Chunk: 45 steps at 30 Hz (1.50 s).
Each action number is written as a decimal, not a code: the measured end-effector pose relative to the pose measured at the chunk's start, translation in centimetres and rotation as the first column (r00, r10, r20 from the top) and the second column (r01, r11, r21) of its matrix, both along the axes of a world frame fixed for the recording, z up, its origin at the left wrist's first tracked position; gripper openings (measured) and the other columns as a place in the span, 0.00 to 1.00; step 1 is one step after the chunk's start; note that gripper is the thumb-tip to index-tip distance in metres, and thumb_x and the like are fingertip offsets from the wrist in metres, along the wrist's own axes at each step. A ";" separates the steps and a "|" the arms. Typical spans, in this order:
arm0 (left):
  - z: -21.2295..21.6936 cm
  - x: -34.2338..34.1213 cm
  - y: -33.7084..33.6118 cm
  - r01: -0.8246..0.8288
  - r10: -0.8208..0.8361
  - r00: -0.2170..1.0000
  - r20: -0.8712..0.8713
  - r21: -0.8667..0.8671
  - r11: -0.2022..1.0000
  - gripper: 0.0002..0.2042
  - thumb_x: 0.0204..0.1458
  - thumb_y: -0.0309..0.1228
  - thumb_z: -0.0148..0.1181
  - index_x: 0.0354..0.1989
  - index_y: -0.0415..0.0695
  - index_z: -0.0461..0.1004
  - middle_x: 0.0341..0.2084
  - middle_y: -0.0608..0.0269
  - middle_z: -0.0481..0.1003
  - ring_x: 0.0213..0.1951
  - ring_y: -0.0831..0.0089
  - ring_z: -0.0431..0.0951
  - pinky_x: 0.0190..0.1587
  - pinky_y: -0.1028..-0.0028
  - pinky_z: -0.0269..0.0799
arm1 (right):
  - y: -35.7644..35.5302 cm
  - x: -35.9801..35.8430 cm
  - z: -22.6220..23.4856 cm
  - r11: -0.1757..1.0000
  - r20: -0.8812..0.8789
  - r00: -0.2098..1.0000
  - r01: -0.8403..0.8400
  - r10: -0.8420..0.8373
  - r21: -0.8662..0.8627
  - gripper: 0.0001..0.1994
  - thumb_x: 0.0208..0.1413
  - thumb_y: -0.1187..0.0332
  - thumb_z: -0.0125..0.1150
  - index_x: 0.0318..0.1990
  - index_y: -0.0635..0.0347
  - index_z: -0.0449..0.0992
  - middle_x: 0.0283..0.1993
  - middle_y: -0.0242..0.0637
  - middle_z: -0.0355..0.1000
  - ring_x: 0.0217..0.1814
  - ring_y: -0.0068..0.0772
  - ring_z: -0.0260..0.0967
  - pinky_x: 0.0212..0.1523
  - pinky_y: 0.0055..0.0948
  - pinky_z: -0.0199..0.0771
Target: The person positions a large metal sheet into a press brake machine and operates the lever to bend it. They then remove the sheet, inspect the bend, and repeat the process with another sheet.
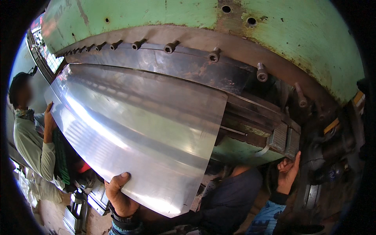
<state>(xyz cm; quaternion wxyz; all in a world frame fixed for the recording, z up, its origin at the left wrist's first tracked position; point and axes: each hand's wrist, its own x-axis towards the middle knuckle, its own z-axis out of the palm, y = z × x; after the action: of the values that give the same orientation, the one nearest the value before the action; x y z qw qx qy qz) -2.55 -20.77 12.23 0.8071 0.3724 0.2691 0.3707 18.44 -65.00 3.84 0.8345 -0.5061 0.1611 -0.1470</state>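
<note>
A large, shiny metal sheet [145, 129] slants across the middle, its far edge against the dark die bed of a green press machine. My left hand [120, 192] is closed on the sheet's near edge, thumb on top and fingers hidden underneath. Over at the right, my right hand [288, 172] holds nothing. Its index finger points up and touches or nearly touches a ridged metal block [284, 139] at the bed's end, while its other fingers curl loosely. At the left, a co-worker's hand [49, 119] is on the sheet's left edge.
The green machine body [156, 13] fills the top, with a row of protruding bolts [171, 47] along its lower bar. The co-worker [29, 137] in a pale shirt stands at the left. Metal blocks [76, 213] lie on the floor at lower left. Dark machine parts [333, 152] crowd the right.
</note>
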 end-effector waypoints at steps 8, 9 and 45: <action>0.1 0.1 -0.3 0.016 -0.014 0.999 0.038 -0.052 0.998 0.19 0.48 0.26 0.57 0.49 0.30 0.74 0.40 0.48 0.80 0.42 0.56 0.82 0.51 0.60 0.81 | 2.0 1.4 -0.7 0.982 0.108 0.979 0.162 -0.172 0.097 0.23 0.66 0.53 0.66 0.21 0.50 0.67 0.15 0.32 0.60 0.20 0.29 0.61 0.24 0.33 0.60; 0.1 0.1 -0.3 0.003 -0.002 1.000 0.027 -0.056 0.998 0.20 0.48 0.26 0.57 0.49 0.30 0.74 0.40 0.48 0.80 0.42 0.56 0.82 0.52 0.60 0.80 | 2.0 1.4 -0.7 0.977 0.109 0.975 0.184 -0.195 0.104 0.22 0.66 0.54 0.66 0.21 0.50 0.68 0.15 0.32 0.60 0.20 0.30 0.61 0.24 0.33 0.60; 0.3 -0.1 0.0 0.020 -0.020 1.000 0.024 -0.015 1.000 0.18 0.47 0.27 0.59 0.46 0.30 0.75 0.39 0.47 0.80 0.42 0.55 0.82 0.52 0.59 0.81 | 2.2 1.5 -0.6 0.978 0.118 0.971 0.202 -0.207 0.051 0.30 0.66 0.54 0.66 0.13 0.51 0.62 0.12 0.34 0.61 0.21 0.33 0.66 0.26 0.35 0.66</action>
<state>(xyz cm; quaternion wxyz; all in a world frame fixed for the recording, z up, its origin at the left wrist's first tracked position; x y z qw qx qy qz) -2.61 -20.81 12.51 0.8168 0.3644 0.2588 0.3648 19.90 -62.81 3.20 0.8327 -0.4607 0.1637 -0.2598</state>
